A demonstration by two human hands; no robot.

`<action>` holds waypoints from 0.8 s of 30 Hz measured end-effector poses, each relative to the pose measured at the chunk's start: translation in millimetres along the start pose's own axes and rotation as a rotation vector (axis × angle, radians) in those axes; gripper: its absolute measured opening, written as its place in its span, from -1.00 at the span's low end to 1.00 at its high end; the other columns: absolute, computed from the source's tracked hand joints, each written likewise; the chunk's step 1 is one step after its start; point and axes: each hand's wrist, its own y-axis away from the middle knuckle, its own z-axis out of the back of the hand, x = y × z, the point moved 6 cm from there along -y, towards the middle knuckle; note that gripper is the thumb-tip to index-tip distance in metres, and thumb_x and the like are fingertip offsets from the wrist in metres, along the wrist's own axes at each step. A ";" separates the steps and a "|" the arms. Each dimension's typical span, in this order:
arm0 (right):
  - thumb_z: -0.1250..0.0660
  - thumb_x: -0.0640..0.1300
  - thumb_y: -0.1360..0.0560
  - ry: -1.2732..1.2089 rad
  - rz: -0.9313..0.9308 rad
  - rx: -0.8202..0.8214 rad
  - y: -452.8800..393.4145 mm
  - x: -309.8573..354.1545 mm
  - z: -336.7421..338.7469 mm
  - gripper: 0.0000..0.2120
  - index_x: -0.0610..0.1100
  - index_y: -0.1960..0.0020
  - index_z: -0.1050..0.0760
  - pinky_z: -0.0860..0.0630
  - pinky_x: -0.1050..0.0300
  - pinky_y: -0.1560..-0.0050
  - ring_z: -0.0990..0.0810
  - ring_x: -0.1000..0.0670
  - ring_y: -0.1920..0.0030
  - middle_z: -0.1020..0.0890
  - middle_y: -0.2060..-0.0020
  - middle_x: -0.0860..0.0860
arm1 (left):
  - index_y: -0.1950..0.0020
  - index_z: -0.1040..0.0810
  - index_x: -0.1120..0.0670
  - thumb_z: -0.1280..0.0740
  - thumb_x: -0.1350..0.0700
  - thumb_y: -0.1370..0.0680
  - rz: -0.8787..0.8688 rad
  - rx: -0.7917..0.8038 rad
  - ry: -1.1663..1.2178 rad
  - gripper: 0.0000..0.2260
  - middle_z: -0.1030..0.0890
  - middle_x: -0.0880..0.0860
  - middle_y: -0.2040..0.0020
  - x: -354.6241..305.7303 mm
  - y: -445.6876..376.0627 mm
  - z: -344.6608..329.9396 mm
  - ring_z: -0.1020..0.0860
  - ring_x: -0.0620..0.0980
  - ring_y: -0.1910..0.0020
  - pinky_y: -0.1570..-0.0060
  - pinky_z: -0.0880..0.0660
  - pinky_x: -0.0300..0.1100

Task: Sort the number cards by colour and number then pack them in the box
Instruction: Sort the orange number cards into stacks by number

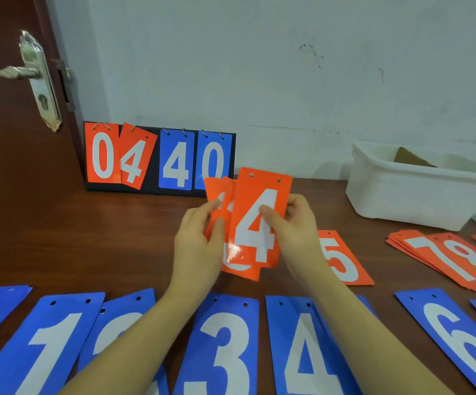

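Hands [199, 238] [296, 223] grip fanned orange cards [259, 223], hiding perhaps a zero; scoreboard [159, 158] behind.

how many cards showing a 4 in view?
4: a tilted orange 4 card and a blue 4 card on the black scoreboard stand, an orange 4 card held in both hands, a blue 4 card on the wooden table. Stacks may hide more.

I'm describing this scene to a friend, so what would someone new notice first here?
First, the two hands in the middle: the right hand holds up an orange 4 card while the left hand grips more orange cards behind it. Next, the row of big blue number cards along the near table edge. At the back, a scoreboard against the wall reads 0 4 4 0.
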 end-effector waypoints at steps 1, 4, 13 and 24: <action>-0.39 -0.17 -0.48 0.057 0.000 0.014 2.5 0.6 -4.3 -0.79 -0.03 0.02 -0.37 -0.60 0.22 0.15 -0.63 0.08 0.10 -0.61 0.04 0.01 | -0.28 -0.42 -0.07 -0.24 0.10 -0.58 0.012 0.026 0.052 -0.72 -0.46 -0.18 -0.05 -3.3 3.5 -4.8 -0.53 -0.22 -0.03 0.16 -0.52 -0.36; -0.43 -0.10 -0.45 0.134 -0.015 0.025 5.8 9.2 -5.3 -0.69 -0.09 -0.09 -0.36 -0.57 0.30 0.22 -0.59 0.14 0.16 -0.59 0.04 0.02 | -0.28 -0.41 -0.09 -0.31 0.10 -0.53 0.023 0.036 0.112 -0.67 -0.46 -0.20 -0.05 -11.3 7.8 -8.7 -0.54 -0.23 -0.01 0.14 -0.55 -0.33; -0.38 0.35 -0.31 1.219 -0.464 -0.070 -3.8 -22.6 112.9 -0.31 -0.17 -0.17 -0.46 -0.32 -0.03 -0.26 -0.35 -0.20 -0.29 -0.39 -0.26 -0.20 | -0.35 -0.38 -0.04 -0.31 0.11 -0.54 -0.011 0.019 -0.074 -0.62 -0.39 -0.17 -0.11 -24.7 2.4 -3.5 -0.44 -0.24 0.00 0.19 -0.37 -0.47; -0.40 -0.13 -0.45 0.845 -0.451 -0.094 -5.6 -37.0 116.9 -0.41 -0.28 -0.32 -0.18 -0.31 -0.11 -0.34 -0.39 -0.23 -0.32 -0.42 -0.31 -0.21 | -0.37 -0.36 0.01 -0.29 0.13 -0.55 -0.004 0.056 -0.145 -0.62 -0.42 -0.05 -0.27 -33.1 5.4 -20.3 -0.38 -0.19 -0.14 -0.02 -0.44 -0.29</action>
